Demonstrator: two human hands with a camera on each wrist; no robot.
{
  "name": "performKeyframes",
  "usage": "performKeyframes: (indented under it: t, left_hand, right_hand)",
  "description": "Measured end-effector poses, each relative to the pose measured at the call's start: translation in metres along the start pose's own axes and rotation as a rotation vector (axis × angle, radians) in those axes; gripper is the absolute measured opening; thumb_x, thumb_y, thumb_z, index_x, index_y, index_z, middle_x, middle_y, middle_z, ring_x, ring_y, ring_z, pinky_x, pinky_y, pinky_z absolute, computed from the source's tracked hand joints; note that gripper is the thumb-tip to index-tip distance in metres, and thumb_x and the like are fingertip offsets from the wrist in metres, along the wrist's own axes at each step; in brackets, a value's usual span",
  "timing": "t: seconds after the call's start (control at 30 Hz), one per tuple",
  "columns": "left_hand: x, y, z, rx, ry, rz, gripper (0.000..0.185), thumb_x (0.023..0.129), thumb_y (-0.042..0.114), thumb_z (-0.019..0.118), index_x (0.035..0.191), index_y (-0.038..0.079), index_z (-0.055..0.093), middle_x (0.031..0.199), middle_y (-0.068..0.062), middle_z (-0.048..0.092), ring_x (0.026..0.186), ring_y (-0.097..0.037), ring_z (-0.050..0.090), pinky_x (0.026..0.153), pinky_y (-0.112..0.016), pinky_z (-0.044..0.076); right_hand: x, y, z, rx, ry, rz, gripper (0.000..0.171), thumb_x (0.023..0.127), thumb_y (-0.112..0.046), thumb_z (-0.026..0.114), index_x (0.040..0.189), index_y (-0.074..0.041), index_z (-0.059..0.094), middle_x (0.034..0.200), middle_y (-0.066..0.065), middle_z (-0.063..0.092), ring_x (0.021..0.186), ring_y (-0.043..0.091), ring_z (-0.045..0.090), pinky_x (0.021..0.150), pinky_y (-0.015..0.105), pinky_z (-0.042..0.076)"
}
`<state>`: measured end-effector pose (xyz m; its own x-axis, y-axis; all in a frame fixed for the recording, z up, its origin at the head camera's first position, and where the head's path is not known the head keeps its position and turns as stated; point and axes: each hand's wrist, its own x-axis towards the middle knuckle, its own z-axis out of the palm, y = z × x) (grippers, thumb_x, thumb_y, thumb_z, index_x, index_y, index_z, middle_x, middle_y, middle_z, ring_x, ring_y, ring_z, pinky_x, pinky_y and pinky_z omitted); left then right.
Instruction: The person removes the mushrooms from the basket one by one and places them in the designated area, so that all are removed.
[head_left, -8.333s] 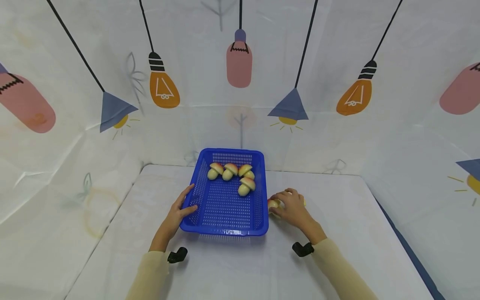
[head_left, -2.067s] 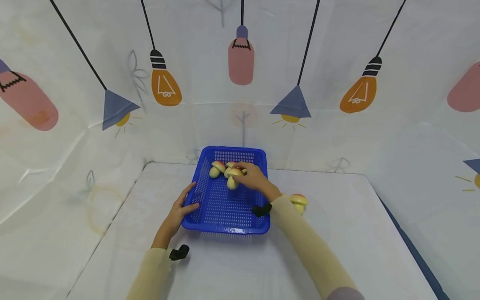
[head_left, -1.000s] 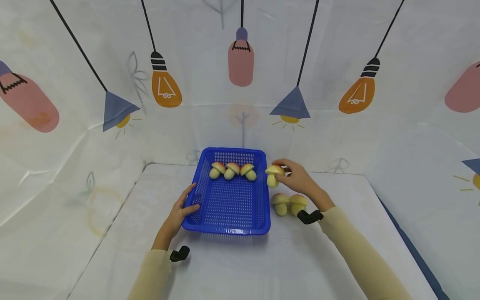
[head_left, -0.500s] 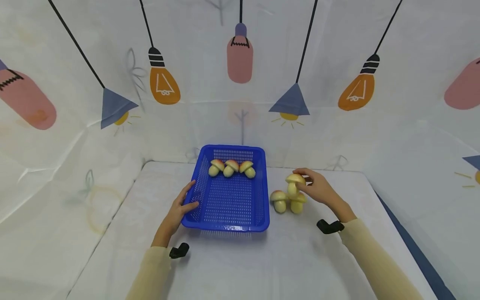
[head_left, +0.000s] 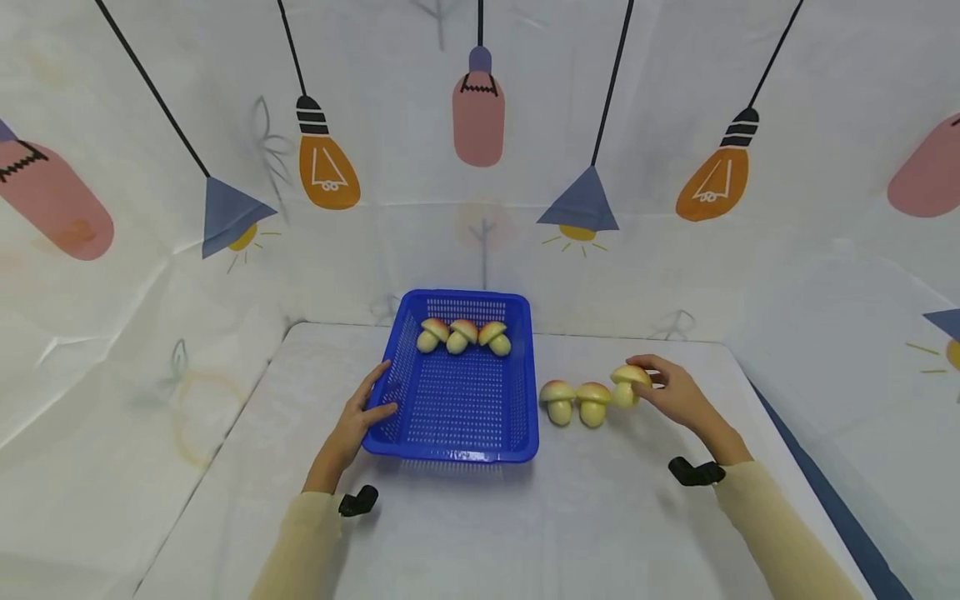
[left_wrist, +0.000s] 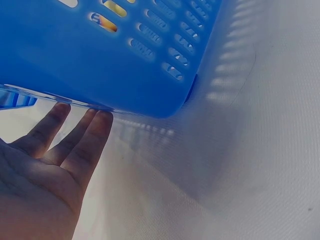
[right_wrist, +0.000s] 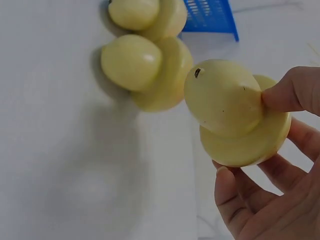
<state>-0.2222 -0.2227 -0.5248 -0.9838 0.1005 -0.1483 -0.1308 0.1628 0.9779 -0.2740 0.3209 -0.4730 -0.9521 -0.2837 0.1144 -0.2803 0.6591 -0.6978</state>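
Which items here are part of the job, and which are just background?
In play: blue basket, steadied by the left hand; three mushrooms in the basket; two mushrooms on the table; the mushroom gripped by the right hand.

Lying about: lamp-print backdrop; white table.

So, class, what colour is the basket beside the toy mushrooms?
Blue basket, clearest in the head view.

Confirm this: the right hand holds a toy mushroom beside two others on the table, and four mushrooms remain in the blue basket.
Not four: the head view shows three mushrooms in the blue basket. The rest stands: the right hand holds a toy mushroom beside two others on the table.
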Motion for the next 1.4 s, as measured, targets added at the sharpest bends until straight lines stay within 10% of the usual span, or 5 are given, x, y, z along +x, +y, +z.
performKeyframes:
  t: [1.4]
  left_hand:
    - [-0.002,0.001,0.002,-0.003,0.008,0.009,0.075,0.1,0.025,0.06,0.161,0.048,0.024,0.172,-0.014,0.013,0.153,-0.046,0.025,0.121,-0.068,0.022]
  right_hand:
    - [-0.01,0.045,0.027,0.036,-0.071,0.108,0.048,0.091,-0.005,0.064,0.138,0.005,0.057,0.138,0.029,0.06,0.12,0.052,0.061,0.093,0.054,0.053]
